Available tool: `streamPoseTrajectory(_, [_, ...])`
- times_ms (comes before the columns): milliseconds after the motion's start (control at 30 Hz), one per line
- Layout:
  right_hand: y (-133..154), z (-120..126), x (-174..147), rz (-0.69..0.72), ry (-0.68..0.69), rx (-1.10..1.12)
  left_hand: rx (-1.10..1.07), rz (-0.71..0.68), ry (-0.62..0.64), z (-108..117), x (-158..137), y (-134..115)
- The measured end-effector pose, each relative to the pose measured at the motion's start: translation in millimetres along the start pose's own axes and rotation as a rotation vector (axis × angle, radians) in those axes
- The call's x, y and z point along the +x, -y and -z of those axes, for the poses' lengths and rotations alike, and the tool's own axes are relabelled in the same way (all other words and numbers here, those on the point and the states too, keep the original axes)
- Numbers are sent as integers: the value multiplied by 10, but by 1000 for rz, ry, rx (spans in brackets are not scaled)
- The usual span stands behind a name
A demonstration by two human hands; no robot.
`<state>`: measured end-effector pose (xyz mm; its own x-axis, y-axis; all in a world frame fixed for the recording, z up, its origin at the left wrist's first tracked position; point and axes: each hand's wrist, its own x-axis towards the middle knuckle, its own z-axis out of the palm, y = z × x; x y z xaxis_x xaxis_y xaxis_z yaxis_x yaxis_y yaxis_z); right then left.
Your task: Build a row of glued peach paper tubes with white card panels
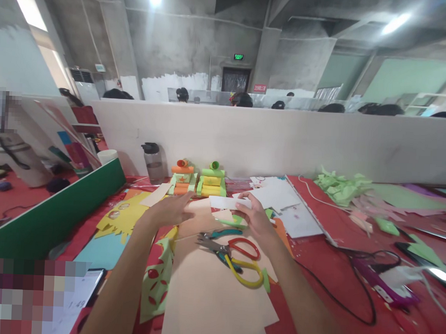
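Note:
In the head view my right hand (pixel 257 218) pinches the right end of a narrow white paper strip (pixel 223 203). My left hand (pixel 169 211) is beside the strip's left side, fingers stretched out over beige paper; whether it presses on the paper is hard to tell. Below both hands, scissors with one red and one yellow handle (pixel 249 284) lie across pliers with teal grips (pixel 229 233), on large beige paper sheets (pixel 209 304). Behind my hands stand two rolled-paper models, one orange and green (pixel 183 179), the other green and yellow (pixel 212 181).
A green cut-out sheet (pixel 156 287) and yellow paper (pixel 128 209) lie left, near a phone (pixel 88 289) and green divider (pixel 58 209). A water bottle (pixel 153 164) stands behind. White sheets (pixel 298 219), cables and a purple power strip (pixel 384 287) are right.

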<state>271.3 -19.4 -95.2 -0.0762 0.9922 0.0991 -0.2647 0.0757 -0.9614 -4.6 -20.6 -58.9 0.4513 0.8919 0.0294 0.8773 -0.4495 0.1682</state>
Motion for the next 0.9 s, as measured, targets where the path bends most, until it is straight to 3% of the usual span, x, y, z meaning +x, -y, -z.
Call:
streamPoseTrajectory(200, [33,53,-2,-58,17,-102,7,-6,-20,-27,14,9])
streamPoseTrajectory(433, [-13,125,66,-104,-38,-108,78,-105,-61,-81,47,5])
streamPoseTrajectory(633, [111,142,-16,-108,80,-153,119,-100,-63,-56,43,-30])
streamPoseTrajectory(900, [199,103,-80,-36,97,-280,129,-14,-162,-51,14,-45])
